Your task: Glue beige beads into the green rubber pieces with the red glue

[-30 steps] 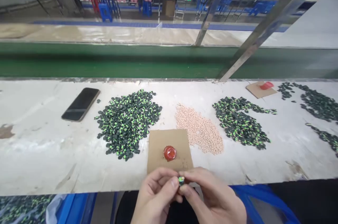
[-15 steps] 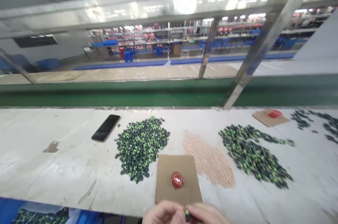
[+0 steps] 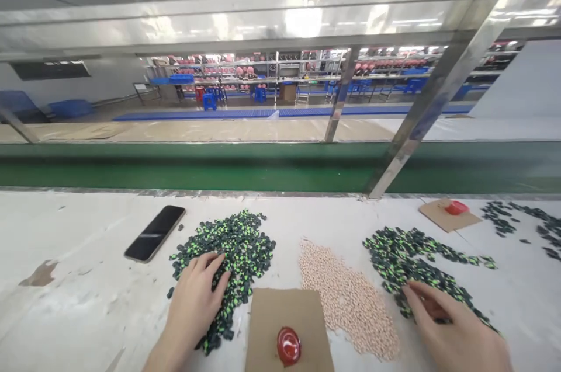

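My left hand reaches onto the left pile of small black-and-green pieces; its fingers are bent and apart, and nothing shows held. At the right pile of similar pieces, my right hand has thumb and index fingertip pinched together at the near edge. Whatever is between those fingertips is too small to make out. Between the hands lies a brown cardboard square bearing a glossy red blob. A heap of tiny pale-pink beads or pegs spreads right of the cardboard.
A phone lies at the left on the white table. Farther right is another cardboard piece with a red lump, near more dark pieces. A metal post and a green belt border the far edge.
My hands were together at the cardboard's near edge, holding a small black-and-green piece. They have separated, left hand to the left pile, right hand to the right pile. The view has shifted slightly.
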{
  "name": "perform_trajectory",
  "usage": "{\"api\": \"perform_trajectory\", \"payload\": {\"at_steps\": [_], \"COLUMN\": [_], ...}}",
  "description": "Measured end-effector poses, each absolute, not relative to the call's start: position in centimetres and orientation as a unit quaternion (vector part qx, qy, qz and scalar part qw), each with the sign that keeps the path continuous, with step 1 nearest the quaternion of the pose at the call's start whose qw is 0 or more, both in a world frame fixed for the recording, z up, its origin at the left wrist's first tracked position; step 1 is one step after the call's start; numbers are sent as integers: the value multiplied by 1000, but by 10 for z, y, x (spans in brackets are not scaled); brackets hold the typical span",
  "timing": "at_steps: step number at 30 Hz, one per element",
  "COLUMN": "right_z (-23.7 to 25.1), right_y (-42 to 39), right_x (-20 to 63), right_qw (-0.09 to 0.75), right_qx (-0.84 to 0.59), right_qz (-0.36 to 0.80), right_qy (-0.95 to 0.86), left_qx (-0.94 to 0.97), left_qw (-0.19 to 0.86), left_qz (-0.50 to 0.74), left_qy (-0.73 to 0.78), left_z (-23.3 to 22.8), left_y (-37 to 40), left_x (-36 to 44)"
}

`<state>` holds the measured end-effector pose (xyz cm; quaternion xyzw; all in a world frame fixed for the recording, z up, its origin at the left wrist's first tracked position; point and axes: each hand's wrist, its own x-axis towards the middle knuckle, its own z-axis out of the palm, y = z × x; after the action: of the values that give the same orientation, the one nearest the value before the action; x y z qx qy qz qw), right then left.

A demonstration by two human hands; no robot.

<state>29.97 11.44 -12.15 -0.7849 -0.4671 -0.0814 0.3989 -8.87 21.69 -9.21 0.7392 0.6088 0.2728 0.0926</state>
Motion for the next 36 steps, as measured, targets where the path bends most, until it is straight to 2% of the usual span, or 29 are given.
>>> {"api": "perform_trajectory", "payload": {"at_steps": [3,6,14,23,26,32,36], "right_z": [-127,-129,-104,-100,-105,-118,-114], "right_y": [121,123,128,122,126,129,129], "right_x": [312,307,249,248,243,246,245], "right_qw": [362,328,218,138,156,260,346], "right_qx": [-771,-762,-688,-689,-675,-655,-665], "right_qz": [-127,-121,11,30,27,12,88], "right_qy": [-509,-545,-692,-711,-720,-710,-656], "left_qx": [759,763,726,593,531,378,299], "left_qw": [87,96,150,325,399,561,624], "left_qz": [263,271,292,368,401,435,454], "left_qy": [589,580,604,638,631,594,562], "left_z": [-97,-103,-95,-83,-80,-57,-50], "left_y": [226,231,233,224,222,212,199], "left_x": [-88,-88,-92,-90,-89,-81,-78]}}
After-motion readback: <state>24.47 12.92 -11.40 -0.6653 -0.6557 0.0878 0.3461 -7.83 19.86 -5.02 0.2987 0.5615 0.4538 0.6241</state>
